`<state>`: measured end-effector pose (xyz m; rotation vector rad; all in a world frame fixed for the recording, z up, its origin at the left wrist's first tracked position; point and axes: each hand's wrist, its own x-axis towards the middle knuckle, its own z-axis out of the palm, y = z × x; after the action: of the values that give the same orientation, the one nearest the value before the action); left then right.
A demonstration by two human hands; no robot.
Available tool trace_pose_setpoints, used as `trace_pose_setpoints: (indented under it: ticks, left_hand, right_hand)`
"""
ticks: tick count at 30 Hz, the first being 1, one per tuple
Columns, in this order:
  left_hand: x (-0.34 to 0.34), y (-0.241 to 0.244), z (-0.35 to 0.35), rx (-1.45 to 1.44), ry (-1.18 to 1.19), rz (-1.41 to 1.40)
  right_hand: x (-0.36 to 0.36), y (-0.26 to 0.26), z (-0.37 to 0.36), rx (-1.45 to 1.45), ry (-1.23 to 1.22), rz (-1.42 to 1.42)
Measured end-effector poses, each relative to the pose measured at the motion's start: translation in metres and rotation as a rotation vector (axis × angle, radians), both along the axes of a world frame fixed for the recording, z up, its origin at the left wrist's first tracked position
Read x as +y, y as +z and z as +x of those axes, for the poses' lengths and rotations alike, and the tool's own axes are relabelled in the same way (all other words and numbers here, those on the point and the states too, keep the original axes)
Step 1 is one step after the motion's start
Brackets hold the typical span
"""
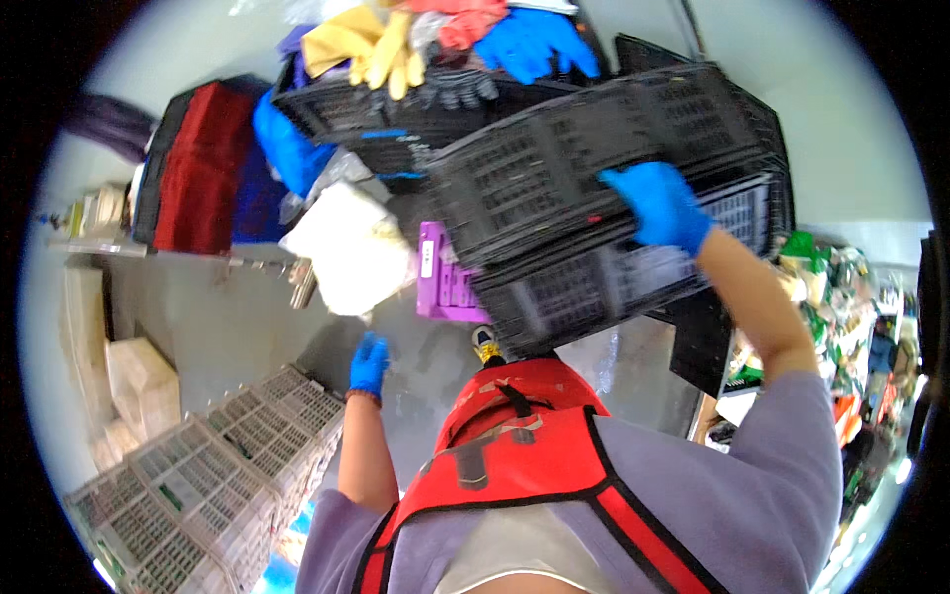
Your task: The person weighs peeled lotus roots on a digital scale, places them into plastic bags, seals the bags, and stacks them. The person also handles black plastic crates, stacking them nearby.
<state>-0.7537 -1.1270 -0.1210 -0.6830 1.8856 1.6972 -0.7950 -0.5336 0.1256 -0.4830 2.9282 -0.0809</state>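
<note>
My right hand (660, 206), in a blue glove, grips the edge of a black slatted plastic crate (534, 178), which is tilted and blurred. Parts of my right fingers are hidden behind that edge. More black crate panels lie just below and behind it, so I cannot tell whether it is one crate or a stack. My left hand (369, 365), also gloved in blue, hangs over the grey floor with nothing in it. Above my left hand is a bright white item (356, 252), its details washed out. A purple plastic crate (445, 286) stands partly hidden behind the black one.
Yellow rubber gloves (386, 56) and blue gloves (536, 44) drape over a black crate (334, 111) at the back. Stacked pale slatted crates (223, 460) stand at lower left. Dark red cloth (197, 171) hangs at left. Mixed green and clear items (827, 289) pile up at right.
</note>
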Motion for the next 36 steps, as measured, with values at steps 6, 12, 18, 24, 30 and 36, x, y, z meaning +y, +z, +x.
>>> trace_pose_setpoints:
  ticks: [6, 12, 18, 24, 30, 36]
  left_hand:
    - [0.025, 0.11, -0.062, 0.455, 0.131, -0.169]
    - [0.052, 0.18, -0.066, 0.756, -0.105, -0.523]
    - [0.079, 0.154, -0.029, 0.795, -0.226, -0.48]
    - [0.099, 0.121, 0.001, 0.768, -0.502, -0.574]
    - [0.14, 0.158, -0.034, 0.886, -0.49, -0.509]
    - [0.162, 0.176, -0.086, 0.732, -0.836, -0.475]
  right_hand:
    - [-0.148, -0.031, -0.009, 0.066, 0.015, -0.138]
    - [-0.243, -0.064, -0.024, -0.139, -0.047, -0.092]
    - [-0.218, -0.111, -0.029, -0.227, -0.204, -0.166]
    - [-0.191, -0.164, -0.022, 0.019, -0.118, -0.173]
    - [-0.219, -0.13, 0.007, -0.353, -0.093, -0.283]
    - [-0.235, -0.074, 0.078, -0.866, 0.237, -0.51]
